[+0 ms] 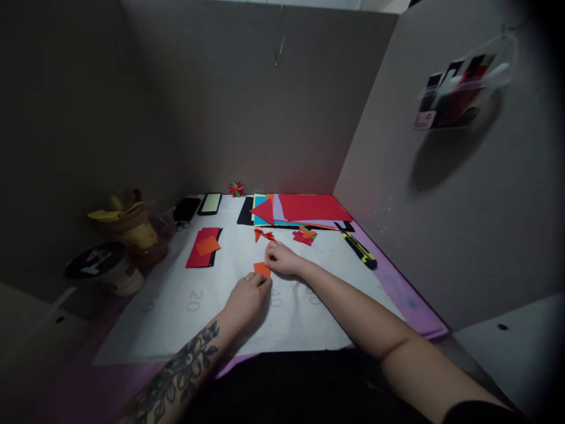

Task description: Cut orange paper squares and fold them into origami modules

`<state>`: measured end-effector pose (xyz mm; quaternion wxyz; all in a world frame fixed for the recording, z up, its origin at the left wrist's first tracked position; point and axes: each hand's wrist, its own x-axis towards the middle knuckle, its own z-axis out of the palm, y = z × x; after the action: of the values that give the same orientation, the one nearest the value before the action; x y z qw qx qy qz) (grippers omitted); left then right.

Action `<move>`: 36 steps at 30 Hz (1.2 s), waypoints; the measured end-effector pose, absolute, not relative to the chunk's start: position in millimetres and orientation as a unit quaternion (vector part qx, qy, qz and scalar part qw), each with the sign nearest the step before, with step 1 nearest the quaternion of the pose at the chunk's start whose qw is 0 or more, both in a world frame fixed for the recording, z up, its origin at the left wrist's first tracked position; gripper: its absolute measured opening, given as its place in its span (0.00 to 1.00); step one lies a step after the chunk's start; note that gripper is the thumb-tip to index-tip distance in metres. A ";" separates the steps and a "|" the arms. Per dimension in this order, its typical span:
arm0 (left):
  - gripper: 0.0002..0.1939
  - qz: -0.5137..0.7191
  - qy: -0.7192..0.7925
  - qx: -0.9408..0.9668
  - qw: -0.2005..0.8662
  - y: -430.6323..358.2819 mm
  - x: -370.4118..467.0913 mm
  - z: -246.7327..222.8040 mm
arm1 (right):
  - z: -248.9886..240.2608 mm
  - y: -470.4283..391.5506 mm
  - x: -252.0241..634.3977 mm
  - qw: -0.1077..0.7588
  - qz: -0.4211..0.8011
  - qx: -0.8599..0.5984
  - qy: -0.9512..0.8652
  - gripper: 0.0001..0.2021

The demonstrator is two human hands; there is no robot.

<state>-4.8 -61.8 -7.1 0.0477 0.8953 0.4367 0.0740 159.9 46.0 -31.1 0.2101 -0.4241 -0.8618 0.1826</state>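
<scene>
A small piece of orange paper [261,268] lies on the white sheet between my two hands. My left hand [248,297] presses its lower edge, fingers closed together. At the paper's right edge, my right hand [282,258] has its fingertips curled in a pinch; they partly cover that side. Just beyond sit folded orange paper pieces [263,235]. Red, orange and green folded pieces [305,235] are grouped to the right of them. On the left, an orange square [208,245] rests on a stack of red paper [196,257].
Large coloured sheets [313,207] are layered at the back. A yellow-black utility knife [359,250] lies at right. Behind are a phone [210,204] and a red-green paper star [236,188]. A brown container [128,227] and a black-lidded tub [99,262] stand at left.
</scene>
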 end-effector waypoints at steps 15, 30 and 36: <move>0.16 0.069 0.432 0.898 0.041 -62.4 -4.5 -9.8 | -31.4 45.5 157.6 0.190 0.166 -0.440 -0.862 0.04; 0.19 0.038 0.417 0.908 0.022 -61.7 -0.7 -8.6 | -31.9 47.6 158.2 0.187 0.179 -0.444 -0.858 0.04; 0.18 0.037 0.419 0.907 0.022 -62.9 -0.3 -6.4 | -33.0 47.8 158.3 0.190 0.180 -0.443 -0.858 0.04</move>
<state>-0.3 -62.9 -6.4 0.0223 0.9068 0.4192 0.0371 158.3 47.8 -33.0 0.1897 -0.4428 -0.8577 0.1798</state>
